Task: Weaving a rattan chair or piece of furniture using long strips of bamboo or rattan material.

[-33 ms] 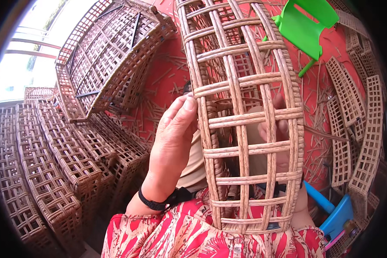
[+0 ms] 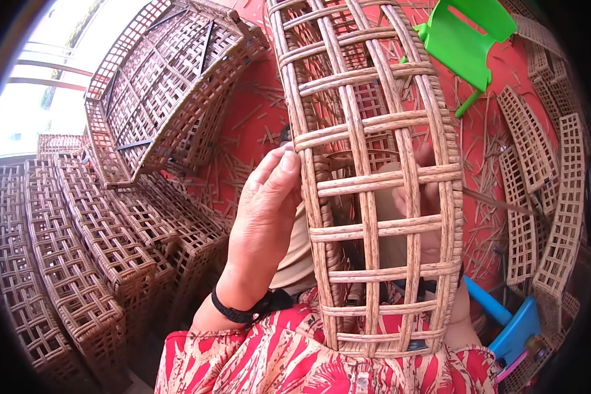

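A long woven wicker piece (image 2: 366, 184) with an open lattice face stands upright in front of me, its near end against my patterned clothing. My left hand (image 2: 253, 220), with a black band at the wrist, is at its left edge, thumb and fingers closed on the rim. My right hand (image 2: 429, 196) is behind the lattice and shows only through the openings, its fingers curled. A thin brown wicker strand (image 2: 496, 201) sticks out to the right from beside that hand. The lattice covers much of the right hand's grip.
Several finished wicker pieces (image 2: 79, 262) stand in rows at left, with a large wicker basket-like frame (image 2: 171, 79) above them. A green plastic chair (image 2: 463, 43) is at far right. Narrow lattice strips (image 2: 561, 203) and a blue object (image 2: 515, 331) lie right. Cut scraps litter the red floor (image 2: 253, 98).
The wicker piece and my left hand have shifted very slightly left. The strand at right has moved a little and looks blurred. Otherwise the scene is the same.
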A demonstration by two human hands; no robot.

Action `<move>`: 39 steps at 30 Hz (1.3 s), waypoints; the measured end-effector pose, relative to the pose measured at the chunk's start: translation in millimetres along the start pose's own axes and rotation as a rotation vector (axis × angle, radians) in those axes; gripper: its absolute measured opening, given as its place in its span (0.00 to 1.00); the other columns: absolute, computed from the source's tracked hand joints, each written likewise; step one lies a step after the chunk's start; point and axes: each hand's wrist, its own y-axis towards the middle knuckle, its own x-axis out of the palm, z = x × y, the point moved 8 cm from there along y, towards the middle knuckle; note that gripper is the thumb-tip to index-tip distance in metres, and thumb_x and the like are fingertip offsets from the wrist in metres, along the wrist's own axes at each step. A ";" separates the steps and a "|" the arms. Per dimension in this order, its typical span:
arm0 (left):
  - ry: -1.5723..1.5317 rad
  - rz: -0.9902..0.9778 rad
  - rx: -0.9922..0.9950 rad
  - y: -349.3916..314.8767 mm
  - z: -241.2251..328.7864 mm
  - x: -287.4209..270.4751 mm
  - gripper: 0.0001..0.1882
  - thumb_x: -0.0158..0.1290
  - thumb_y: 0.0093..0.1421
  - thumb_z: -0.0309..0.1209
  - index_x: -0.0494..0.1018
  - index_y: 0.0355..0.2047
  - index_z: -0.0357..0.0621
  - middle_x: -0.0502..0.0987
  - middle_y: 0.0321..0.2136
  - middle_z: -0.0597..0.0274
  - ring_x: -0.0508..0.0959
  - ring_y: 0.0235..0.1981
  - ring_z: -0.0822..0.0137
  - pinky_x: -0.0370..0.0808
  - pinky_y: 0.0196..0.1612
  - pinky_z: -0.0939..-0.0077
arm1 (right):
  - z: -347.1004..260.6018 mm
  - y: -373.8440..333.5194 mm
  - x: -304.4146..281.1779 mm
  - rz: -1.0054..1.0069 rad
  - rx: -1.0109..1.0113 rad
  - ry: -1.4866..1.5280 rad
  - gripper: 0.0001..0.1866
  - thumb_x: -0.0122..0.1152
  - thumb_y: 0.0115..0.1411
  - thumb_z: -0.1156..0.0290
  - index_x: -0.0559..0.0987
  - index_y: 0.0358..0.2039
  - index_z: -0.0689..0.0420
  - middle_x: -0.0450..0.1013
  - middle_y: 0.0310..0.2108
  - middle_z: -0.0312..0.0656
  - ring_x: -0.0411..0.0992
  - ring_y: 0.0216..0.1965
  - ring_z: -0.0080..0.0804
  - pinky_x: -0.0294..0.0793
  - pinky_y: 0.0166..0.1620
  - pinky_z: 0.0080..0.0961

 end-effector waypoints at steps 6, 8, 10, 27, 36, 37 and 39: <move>-0.312 -0.033 -0.100 -5.1 -9.5 -0.7 0.20 0.50 0.64 0.37 0.69 0.52 0.39 0.75 0.47 0.56 0.75 0.47 0.63 0.71 0.53 0.63 | -28.2 -3.5 -38.1 0.205 -0.236 -0.583 0.22 0.57 0.61 0.66 0.72 0.51 0.67 0.73 0.43 0.47 0.74 0.36 0.28 0.78 0.37 0.25; -0.325 -0.079 -0.109 -1.5 -12.2 6.0 0.20 0.50 0.63 0.37 0.69 0.51 0.39 0.75 0.47 0.56 0.75 0.47 0.62 0.72 0.53 0.62 | -48.5 -10.3 -44.8 0.387 -0.351 -0.822 0.19 0.55 0.62 0.67 0.73 0.50 0.66 0.73 0.44 0.47 0.74 0.37 0.27 0.77 0.37 0.24; -0.335 -0.128 -0.123 2.8 -15.4 15.1 0.20 0.50 0.63 0.37 0.69 0.51 0.39 0.75 0.47 0.55 0.75 0.47 0.61 0.72 0.52 0.61 | -71.2 1.8 -10.8 0.546 -0.472 -0.535 0.18 0.52 0.63 0.67 0.73 0.50 0.64 0.73 0.44 0.45 0.73 0.36 0.25 0.74 0.38 0.21; -0.363 -0.082 -0.153 0.6 -14.8 6.2 0.25 0.53 0.61 0.39 0.67 0.54 0.38 0.74 0.49 0.57 0.73 0.50 0.64 0.67 0.56 0.65 | -83.3 31.9 -2.8 0.317 -0.625 -0.537 0.20 0.43 0.63 0.74 0.67 0.55 0.66 0.71 0.37 0.40 0.63 0.27 0.22 0.68 0.36 0.22; -0.432 -0.049 -0.087 -3.1 -11.8 -11.1 0.19 0.50 0.64 0.36 0.69 0.51 0.39 0.76 0.45 0.54 0.77 0.45 0.59 0.75 0.49 0.57 | -28.1 -17.2 -38.6 0.020 -0.937 -1.784 0.19 0.55 0.60 0.71 0.72 0.49 0.68 0.74 0.33 0.39 0.69 0.32 0.19 0.71 0.37 0.14; -0.413 -0.031 -0.071 -4.0 -9.4 -16.5 0.18 0.50 0.63 0.36 0.69 0.51 0.39 0.76 0.45 0.54 0.77 0.45 0.59 0.75 0.50 0.57 | -20.8 0.2 -41.1 0.124 -0.474 -1.217 0.19 0.59 0.59 0.70 0.72 0.48 0.67 0.74 0.35 0.39 0.71 0.34 0.20 0.73 0.38 0.15; -0.440 -0.084 -0.135 6.9 -17.1 6.9 0.18 0.51 0.63 0.35 0.69 0.51 0.39 0.76 0.45 0.55 0.76 0.45 0.60 0.74 0.51 0.58 | -22.8 2.0 -16.8 0.282 -0.084 -0.708 0.20 0.63 0.57 0.69 0.73 0.47 0.65 0.74 0.36 0.39 0.73 0.36 0.20 0.75 0.39 0.16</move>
